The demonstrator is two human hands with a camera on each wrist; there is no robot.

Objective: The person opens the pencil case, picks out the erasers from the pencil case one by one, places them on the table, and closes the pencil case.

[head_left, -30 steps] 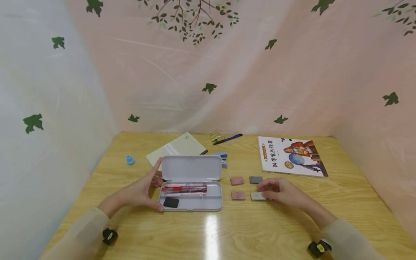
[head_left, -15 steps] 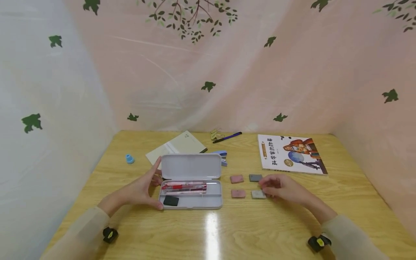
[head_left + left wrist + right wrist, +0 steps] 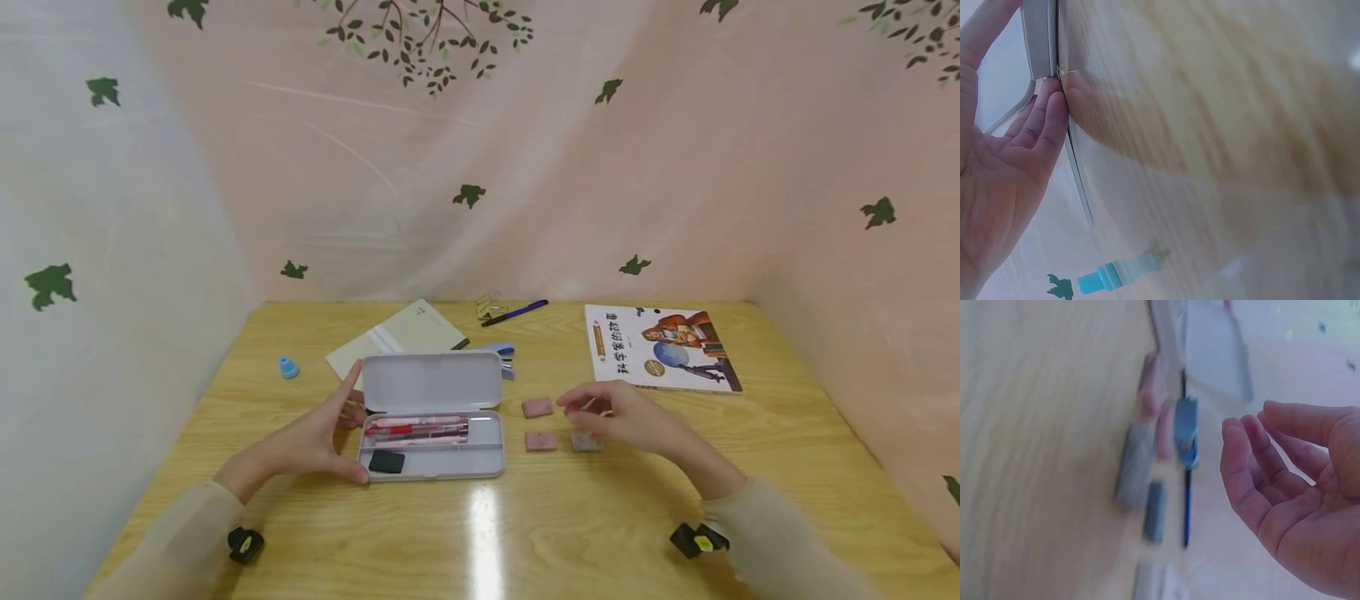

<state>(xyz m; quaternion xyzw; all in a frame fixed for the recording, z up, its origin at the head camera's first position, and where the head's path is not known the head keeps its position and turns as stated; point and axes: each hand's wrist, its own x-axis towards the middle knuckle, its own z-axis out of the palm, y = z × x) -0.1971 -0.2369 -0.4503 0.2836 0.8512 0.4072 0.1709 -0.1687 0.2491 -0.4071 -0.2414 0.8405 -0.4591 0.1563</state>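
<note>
As you brace the case: keep your left hand (image 3: 318, 442) spread wide at its nine o'clock end, thumb at the front corner and fingers by the lid; light pressure should stop it sliding.
Pencil case: pale grey, rectangular and hinged, it (image 3: 480, 461) lies open on the wood-grain desk (image 3: 405, 533); count clock hours from its middle, twelve toward the backdrop.
Compartments: slim pink and red pens (image 3: 416, 430) lie in the rear one; a flat black block (image 3: 387, 462) sits in the front one, toward eight.
Pink blocks: two flat dusty-pink blocks (image 3: 541, 442) lie between two and three o'clock, just beside the case.
Grey blocks: the flat light grey block (image 3: 587, 442) lies farther out at three, partly covered; the flat dark grey block (image 3: 1155, 511) shows blurred in the right wrist view.
Right hand: yours (image 3: 618, 411) hovers over the grey pair, fingers loosely curved, holding nothing visible.
Fingertips: if you take a grey block, come straight down and pinch opposite edges; sweeping toward nine could nudge the pink ones.
Since half a second ago: your right hand has moved toward ten, now hiding the dark grey block overhead; your left hand, the case and the other blocks keep their places.
</note>
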